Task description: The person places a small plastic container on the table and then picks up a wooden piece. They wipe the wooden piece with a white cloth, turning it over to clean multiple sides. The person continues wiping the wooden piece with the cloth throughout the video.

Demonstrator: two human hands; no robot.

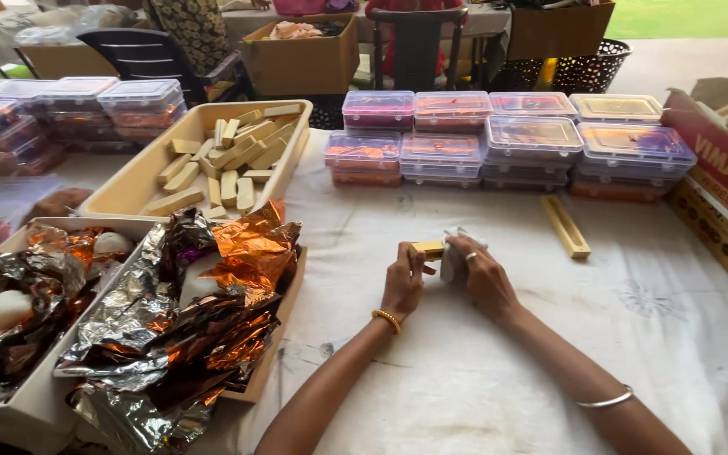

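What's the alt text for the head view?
Two bare hands meet over a white cloth-covered table: the left hand holds a small yellow bar, the right hand a pale wrapper. A tray of tan bars, crumpled foil and stacked lidded plastic boxes surround them.

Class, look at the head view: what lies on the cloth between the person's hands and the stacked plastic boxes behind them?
Only bare white cloth; the head view shows nothing else there.
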